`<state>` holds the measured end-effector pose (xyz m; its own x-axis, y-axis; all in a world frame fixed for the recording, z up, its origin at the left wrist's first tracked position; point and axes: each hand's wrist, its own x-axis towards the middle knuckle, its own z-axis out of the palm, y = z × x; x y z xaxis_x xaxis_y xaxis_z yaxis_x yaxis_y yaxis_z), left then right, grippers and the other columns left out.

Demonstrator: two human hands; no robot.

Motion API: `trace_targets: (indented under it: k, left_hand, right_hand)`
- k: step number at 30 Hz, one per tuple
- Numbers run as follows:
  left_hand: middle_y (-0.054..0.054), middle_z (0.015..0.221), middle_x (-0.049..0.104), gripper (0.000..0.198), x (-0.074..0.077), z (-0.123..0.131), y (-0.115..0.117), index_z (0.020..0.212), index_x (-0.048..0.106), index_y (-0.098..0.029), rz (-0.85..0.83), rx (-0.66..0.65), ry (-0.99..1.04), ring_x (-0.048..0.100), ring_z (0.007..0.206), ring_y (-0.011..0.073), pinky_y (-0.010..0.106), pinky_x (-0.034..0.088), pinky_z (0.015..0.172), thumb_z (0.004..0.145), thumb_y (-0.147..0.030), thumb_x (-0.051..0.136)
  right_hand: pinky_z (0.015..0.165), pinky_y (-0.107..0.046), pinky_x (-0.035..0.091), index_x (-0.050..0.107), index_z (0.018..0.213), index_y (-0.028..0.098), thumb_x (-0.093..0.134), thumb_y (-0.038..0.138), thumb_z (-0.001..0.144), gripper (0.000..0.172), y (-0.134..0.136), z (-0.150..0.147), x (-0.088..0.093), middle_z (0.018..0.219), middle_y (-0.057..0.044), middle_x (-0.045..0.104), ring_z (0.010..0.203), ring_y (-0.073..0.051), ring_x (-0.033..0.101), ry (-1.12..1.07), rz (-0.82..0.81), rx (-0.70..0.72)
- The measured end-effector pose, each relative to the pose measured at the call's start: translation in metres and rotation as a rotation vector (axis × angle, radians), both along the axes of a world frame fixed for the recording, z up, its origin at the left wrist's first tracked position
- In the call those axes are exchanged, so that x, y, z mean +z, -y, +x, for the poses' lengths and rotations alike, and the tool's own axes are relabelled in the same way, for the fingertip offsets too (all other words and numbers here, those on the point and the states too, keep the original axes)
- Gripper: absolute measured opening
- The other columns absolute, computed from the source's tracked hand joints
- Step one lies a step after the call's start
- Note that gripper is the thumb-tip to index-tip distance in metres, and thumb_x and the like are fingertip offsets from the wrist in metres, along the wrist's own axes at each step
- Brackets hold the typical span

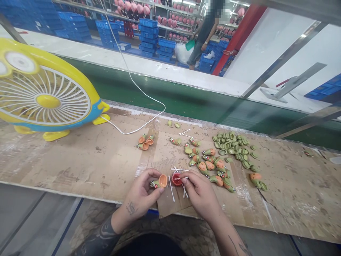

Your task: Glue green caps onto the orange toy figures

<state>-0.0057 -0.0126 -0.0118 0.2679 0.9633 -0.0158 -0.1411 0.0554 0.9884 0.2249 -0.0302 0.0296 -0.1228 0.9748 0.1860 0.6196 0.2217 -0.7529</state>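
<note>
Two bare hands work close together above the near edge of the counter. The left hand has its grip closed around one small figure, thumb on the near side and forefinger on the far side, with the orange hollow uncovered and facing up. Just to its right, the right hand pinches a swab in a narrow grip, its tip in a red pot. The figure looks light and stiff, probably moulded plastic or resin; a hard squeeze should not dent it, though its rounded sides may turn in the fingers and wet red would make it slick. The outer sides seem the best hold, leaving the hollow's rim free. The swab looks thin and bendable, so a pinch near the pot should steady it. Loose swabs lie around the pot, some crossing close beside it, easy to nudge. Right and beyond, more figures and a heap of green caps crowd the space. Open room is mostly to the left, past three figures standing together, as far as the yellow fan and its cord. A green wall bounds the far side; the near edge drops away just below the wrists.
</note>
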Motion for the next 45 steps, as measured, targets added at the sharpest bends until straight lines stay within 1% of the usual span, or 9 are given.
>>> trace_targets:
  k: [5, 9, 14, 22, 26, 33, 38, 41, 45]
  left_hand:
    - [0.008, 0.111, 0.073, 0.026, 0.000, -0.003, -0.003, 0.112, 0.073, -0.023, 0.085, -0.035, -0.053, 0.067, 0.107, 0.0241, 0.032, 0.056, 0.092, 0.086, -0.024, 0.079]
    - [0.008, 0.117, 0.073, 0.027, 0.000, -0.006, -0.004, 0.114, 0.076, -0.026, 0.146, -0.050, -0.094, 0.067, 0.114, 0.0252, 0.035, 0.055, 0.100, 0.087, -0.023, 0.079]
    - [0.010, 0.116, 0.074, 0.027, 0.000, -0.006, -0.005, 0.114, 0.077, -0.025, 0.184, -0.056, -0.099, 0.067, 0.116, 0.0272, 0.038, 0.057, 0.100, 0.087, -0.023, 0.079]
    - [0.010, 0.116, 0.073, 0.026, 0.001, -0.007, -0.008, 0.112, 0.077, -0.026, 0.212, -0.096, -0.079, 0.066, 0.116, 0.0267, 0.038, 0.056, 0.101, 0.087, -0.021, 0.079]
    - [0.009, 0.117, 0.071, 0.026, 0.005, -0.007, -0.008, 0.113, 0.076, -0.025, 0.133, -0.092, -0.075, 0.065, 0.117, 0.0260, 0.036, 0.054, 0.101, 0.088, -0.022, 0.078]
    - [0.006, 0.106, 0.070, 0.030, 0.004, 0.000, -0.007, 0.107, 0.066, -0.021, -0.017, -0.006, 0.124, 0.065, 0.100, 0.0199, 0.028, 0.056, 0.083, 0.084, -0.026, 0.084]
    - [0.007, 0.106, 0.073, 0.031, 0.004, -0.002, -0.012, 0.095, 0.067, -0.019, -0.049, 0.022, 0.172, 0.067, 0.101, 0.0195, 0.029, 0.055, 0.087, 0.077, -0.029, 0.091]
    - [0.007, 0.107, 0.075, 0.031, 0.007, -0.005, -0.011, 0.105, 0.074, -0.020, -0.096, 0.019, 0.172, 0.068, 0.098, 0.0177, 0.026, 0.055, 0.084, 0.080, -0.029, 0.089]
    - [0.005, 0.107, 0.076, 0.050, 0.007, -0.008, -0.010, 0.133, 0.070, -0.025, -0.182, 0.008, 0.232, 0.065, 0.080, 0.0127, 0.025, 0.055, 0.073, 0.086, -0.033, 0.085]
  right_hand:
    - [0.073, -0.029, 0.054, 0.072, 0.099, 0.025, 0.054, 0.034, 0.105, 0.021, 0.010, -0.006, 0.006, 0.086, -0.003, 0.075, 0.079, -0.019, 0.070, -0.236, 0.013, -0.134]
    - [0.074, -0.027, 0.054, 0.071, 0.100, 0.026, 0.055, 0.035, 0.105, 0.019, 0.016, -0.018, 0.009, 0.085, -0.002, 0.074, 0.080, -0.018, 0.070, -0.344, -0.043, -0.048]
    - [0.076, -0.028, 0.054, 0.069, 0.100, 0.024, 0.052, 0.034, 0.106, 0.021, 0.015, -0.026, 0.009, 0.086, -0.003, 0.073, 0.082, -0.018, 0.070, -0.307, -0.068, 0.013]
    - [0.078, -0.029, 0.056, 0.068, 0.101, 0.024, 0.050, 0.034, 0.107, 0.022, 0.012, -0.025, 0.003, 0.091, -0.005, 0.074, 0.085, -0.019, 0.071, -0.270, -0.049, -0.022]
    - [0.078, -0.029, 0.056, 0.069, 0.102, 0.024, 0.051, 0.031, 0.106, 0.020, 0.011, -0.023, 0.005, 0.096, -0.005, 0.077, 0.086, -0.019, 0.072, -0.237, -0.011, -0.012]
    - [0.075, -0.030, 0.054, 0.070, 0.097, 0.023, 0.052, 0.029, 0.105, 0.020, 0.007, -0.004, 0.009, 0.089, -0.004, 0.076, 0.083, -0.020, 0.070, -0.105, 0.079, -0.130]
    - [0.084, -0.033, 0.053, 0.074, 0.100, 0.024, 0.055, 0.023, 0.102, 0.019, 0.003, 0.000, 0.002, 0.097, -0.005, 0.077, 0.093, -0.022, 0.071, -0.006, 0.023, -0.020]
    - [0.086, -0.032, 0.053, 0.076, 0.100, 0.025, 0.054, 0.021, 0.102, 0.021, 0.002, -0.002, 0.000, 0.099, -0.004, 0.077, 0.095, -0.021, 0.071, -0.007, -0.006, 0.037]
    - [0.080, -0.031, 0.052, 0.075, 0.093, 0.025, 0.055, 0.023, 0.103, 0.022, 0.000, 0.001, 0.001, 0.091, -0.003, 0.076, 0.088, -0.020, 0.070, -0.017, -0.030, 0.042]
